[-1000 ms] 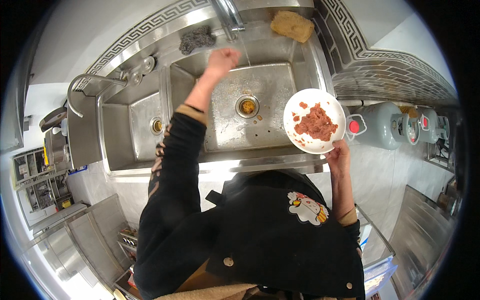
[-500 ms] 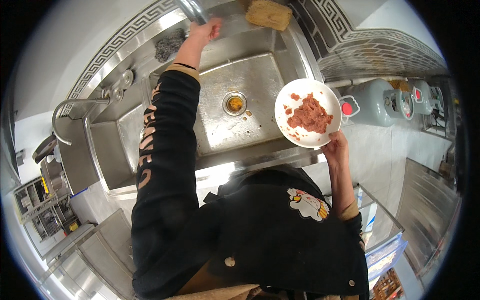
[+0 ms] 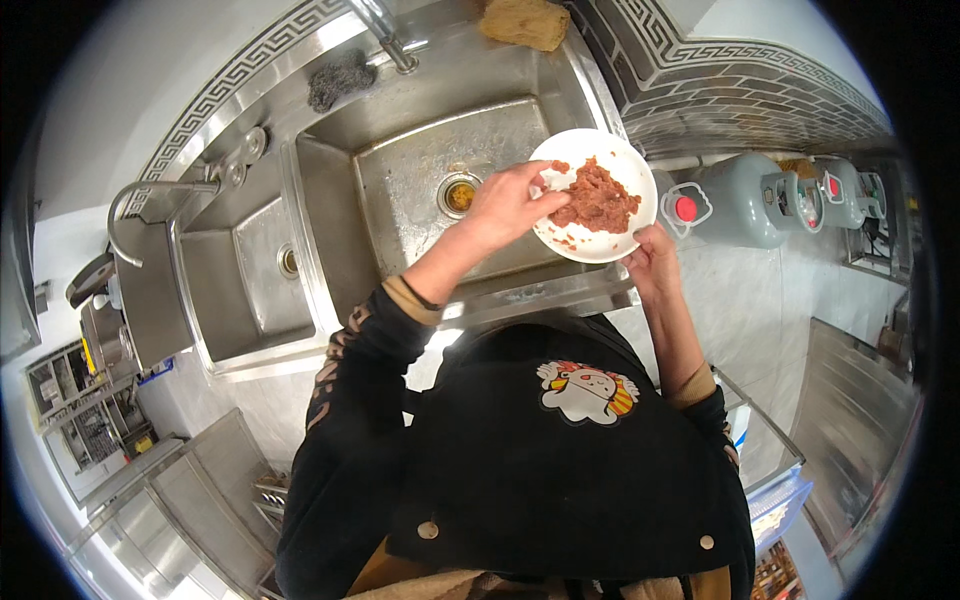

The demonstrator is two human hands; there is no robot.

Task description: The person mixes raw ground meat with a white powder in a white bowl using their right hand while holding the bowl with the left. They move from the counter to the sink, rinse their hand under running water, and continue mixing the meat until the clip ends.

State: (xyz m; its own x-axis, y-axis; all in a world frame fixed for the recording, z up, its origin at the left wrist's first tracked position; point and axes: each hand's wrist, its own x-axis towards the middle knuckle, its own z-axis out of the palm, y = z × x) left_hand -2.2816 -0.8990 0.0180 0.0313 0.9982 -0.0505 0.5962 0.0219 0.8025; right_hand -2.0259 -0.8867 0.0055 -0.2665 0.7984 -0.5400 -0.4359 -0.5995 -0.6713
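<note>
My right hand [image 3: 655, 262] grips the lower right rim of a white plate [image 3: 640, 172], held up over the right edge of the sink. On the plate lies a mound of reddish-brown minced meat [image 3: 600, 200], with small bits scattered round it. My left hand [image 3: 507, 205] reaches over the plate's left rim, thumb and fingers apart beside the meat. Whether its fingertips touch the meat is hard to see. Below, in the large steel sink basin [image 3: 400, 170], yellowish scraps sit in the drain strainer [image 3: 460, 195].
A steel faucet [image 3: 395, 50], a dark scouring pad [image 3: 340, 78] and a tan sponge [image 3: 525, 22] are at the sink's back. A smaller basin [image 3: 245, 270] with a curved faucet [image 3: 120, 215] lies left. Grey-green gas cylinders [image 3: 745, 210] stand right of the sink.
My left hand has come from the faucet at the back down to the plate's left side. The plate, in my right hand, has shifted slightly left and away from me.
</note>
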